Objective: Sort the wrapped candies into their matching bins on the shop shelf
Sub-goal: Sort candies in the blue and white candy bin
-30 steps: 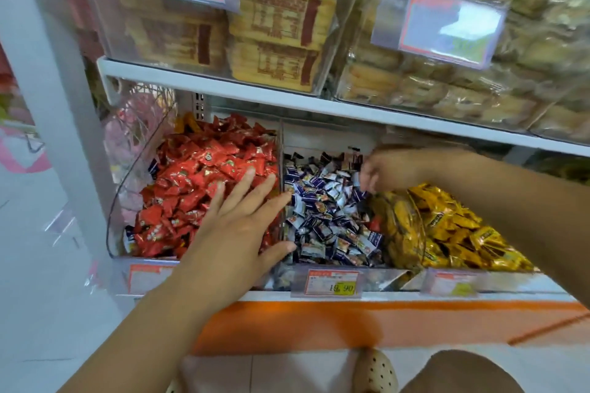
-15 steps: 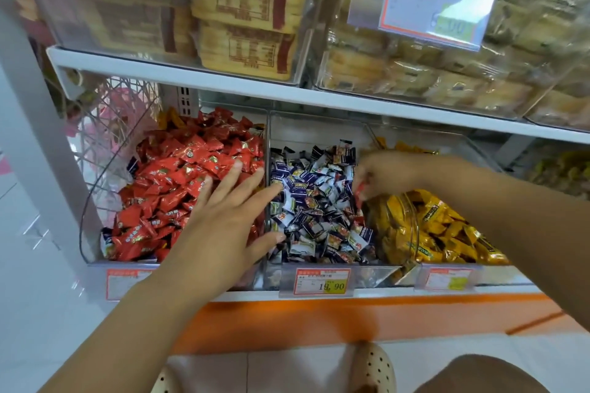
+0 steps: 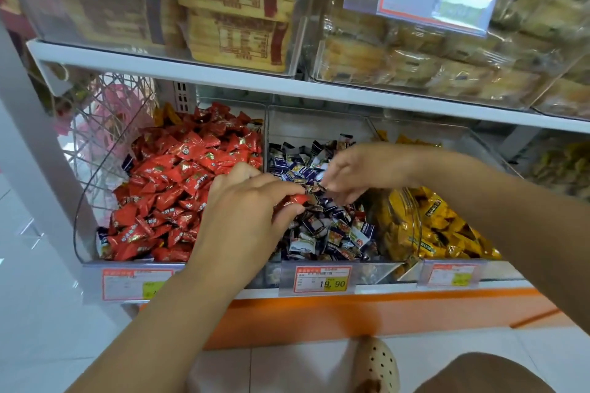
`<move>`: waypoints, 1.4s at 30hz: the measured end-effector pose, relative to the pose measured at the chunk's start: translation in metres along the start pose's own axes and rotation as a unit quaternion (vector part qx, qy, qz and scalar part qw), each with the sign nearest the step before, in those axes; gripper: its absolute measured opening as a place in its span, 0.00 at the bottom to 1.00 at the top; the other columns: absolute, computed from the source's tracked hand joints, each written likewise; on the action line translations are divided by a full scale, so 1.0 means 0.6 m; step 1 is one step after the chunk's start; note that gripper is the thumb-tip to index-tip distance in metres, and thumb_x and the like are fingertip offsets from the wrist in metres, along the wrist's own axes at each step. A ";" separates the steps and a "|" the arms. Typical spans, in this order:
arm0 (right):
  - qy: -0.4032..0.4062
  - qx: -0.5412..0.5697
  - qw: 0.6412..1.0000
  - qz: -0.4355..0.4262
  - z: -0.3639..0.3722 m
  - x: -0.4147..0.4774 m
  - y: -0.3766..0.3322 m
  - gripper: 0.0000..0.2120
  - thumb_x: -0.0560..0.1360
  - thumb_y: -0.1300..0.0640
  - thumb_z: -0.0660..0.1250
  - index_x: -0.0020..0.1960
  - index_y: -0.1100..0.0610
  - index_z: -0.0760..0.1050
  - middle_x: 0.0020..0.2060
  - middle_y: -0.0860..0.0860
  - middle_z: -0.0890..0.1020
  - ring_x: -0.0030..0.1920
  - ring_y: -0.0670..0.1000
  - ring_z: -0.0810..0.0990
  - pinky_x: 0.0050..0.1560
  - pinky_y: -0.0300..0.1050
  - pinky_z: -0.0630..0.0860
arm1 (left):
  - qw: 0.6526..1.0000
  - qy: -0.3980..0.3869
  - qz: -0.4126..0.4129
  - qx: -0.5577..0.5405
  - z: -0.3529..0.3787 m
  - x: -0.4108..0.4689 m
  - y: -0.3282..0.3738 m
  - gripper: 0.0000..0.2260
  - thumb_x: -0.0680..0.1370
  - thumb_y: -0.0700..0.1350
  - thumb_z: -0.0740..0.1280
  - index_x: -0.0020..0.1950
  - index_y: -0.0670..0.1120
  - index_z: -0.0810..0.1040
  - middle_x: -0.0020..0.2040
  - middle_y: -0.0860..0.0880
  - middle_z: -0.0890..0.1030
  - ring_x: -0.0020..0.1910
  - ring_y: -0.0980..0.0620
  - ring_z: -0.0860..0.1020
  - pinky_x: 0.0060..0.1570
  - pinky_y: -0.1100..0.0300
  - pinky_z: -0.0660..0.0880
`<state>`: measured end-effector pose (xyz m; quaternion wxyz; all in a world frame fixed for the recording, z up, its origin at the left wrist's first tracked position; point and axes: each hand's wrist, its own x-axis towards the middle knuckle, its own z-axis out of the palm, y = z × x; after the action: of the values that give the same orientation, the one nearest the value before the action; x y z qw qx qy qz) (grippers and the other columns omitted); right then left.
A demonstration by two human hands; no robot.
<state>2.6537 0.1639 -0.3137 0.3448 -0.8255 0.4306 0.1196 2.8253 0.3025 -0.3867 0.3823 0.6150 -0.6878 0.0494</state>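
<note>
Three clear bins stand side by side on the lower shelf. The left bin (image 3: 83,201) holds red candies (image 3: 178,182), the middle bin (image 3: 316,128) holds blue-and-white candies (image 3: 332,233), and the right bin (image 3: 412,230) holds yellow candies (image 3: 447,226). My left hand (image 3: 249,214) hovers over the divider between the red and blue bins and pinches a red candy (image 3: 298,199) at its fingertips. My right hand (image 3: 360,172) is over the blue candies with its fingers curled downward, the tips close to the red candy. Whether it holds anything is unclear.
The white upper shelf (image 3: 223,73) overhangs the bins and carries clear boxes of packaged biscuits (image 3: 239,3). Price tags (image 3: 322,279) line the front rail above an orange base. A wire basket (image 3: 105,124) stands left of the bins. My shoe (image 3: 380,364) is on the tiled floor.
My right hand came from the bin's right rear toward the left hand. My left hand, flat and open before, moved right and now pinches a red candy.
</note>
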 end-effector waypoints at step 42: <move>0.106 -0.191 0.971 0.096 -0.004 0.058 0.050 0.26 0.78 0.71 0.53 0.73 0.56 0.65 0.71 0.57 0.67 0.46 0.48 0.75 0.30 0.24 0.67 | 0.984 -0.120 -0.113 -0.061 -0.020 0.005 0.002 0.07 0.77 0.59 0.59 0.50 0.59 0.75 0.46 0.60 0.76 0.43 0.60 0.74 0.41 0.56 0.73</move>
<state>2.6505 0.1289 -0.3432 0.1198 -0.8387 0.5112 0.1443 2.8302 0.3068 -0.3761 0.3372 0.6659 -0.6563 -0.1105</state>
